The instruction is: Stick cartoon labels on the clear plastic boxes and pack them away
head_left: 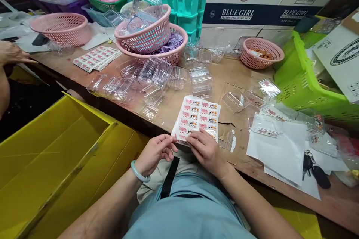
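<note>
A sheet of small red-and-white stickers lies at the near edge of the brown table. My left hand, with a pale green bangle on the wrist, pinches the sheet's near left corner. My right hand rests on the sheet's near edge, fingers curled and pressing on a sticker. Several clear plastic clamshell boxes lie open just beyond the sheet. More clear boxes with stickers on them lie to the right.
Stacked pink baskets stand at the back, another pink basket at far left, a small one at right. A green crate is at right, a yellow bin at lower left. Another person's hand shows at far left. Keys lie on white paper.
</note>
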Demonstrator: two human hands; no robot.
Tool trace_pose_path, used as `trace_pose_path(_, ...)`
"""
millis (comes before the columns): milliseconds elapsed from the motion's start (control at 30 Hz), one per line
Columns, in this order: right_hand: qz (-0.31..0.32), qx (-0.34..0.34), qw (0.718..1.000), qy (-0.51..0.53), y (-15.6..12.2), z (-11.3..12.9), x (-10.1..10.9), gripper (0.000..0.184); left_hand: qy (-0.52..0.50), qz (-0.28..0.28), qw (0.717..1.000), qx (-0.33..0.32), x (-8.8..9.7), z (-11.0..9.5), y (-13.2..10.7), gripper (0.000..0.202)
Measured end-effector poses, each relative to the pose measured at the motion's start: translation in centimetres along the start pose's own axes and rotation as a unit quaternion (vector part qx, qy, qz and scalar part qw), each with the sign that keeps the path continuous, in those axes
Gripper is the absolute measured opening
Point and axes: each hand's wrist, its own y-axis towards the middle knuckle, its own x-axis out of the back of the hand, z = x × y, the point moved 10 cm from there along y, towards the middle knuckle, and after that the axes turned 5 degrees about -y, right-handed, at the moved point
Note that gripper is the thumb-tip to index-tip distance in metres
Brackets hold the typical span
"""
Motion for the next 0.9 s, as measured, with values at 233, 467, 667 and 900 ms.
trace_pose_path(233, -0.024, 0.043, 0.999, -0.019, -2.2, -0.2, 2.1, 0.029, 0.036, 0.043, 0.998, 0.043, -2.4, 0.3, 0.6, 0.035)
trace_pose_path(467, -0.067, -0.096, 0.993, 0.014, -2.7, -1.4, 4.2, 0.033, -0.052, 0.057, 0.997, 0.029, -6.4, 0.6, 1.4, 0.030)
trace_pose_path(667, -0.125, -0.213, 0.969, 0.011, -3.2, -2.4, 5.8, 0.018, -0.075, 0.093, 0.993, -0.020, -10.3, -0.2, 2.1, 0.028)
trace_pose_path(900, -0.166, -0.342, 0.911, 0.158, -5.7, -5.1, 5.3, 0.008, 0.039, 0.108, 0.989, -0.090, -11.8, -0.7, 2.7, 0.030)
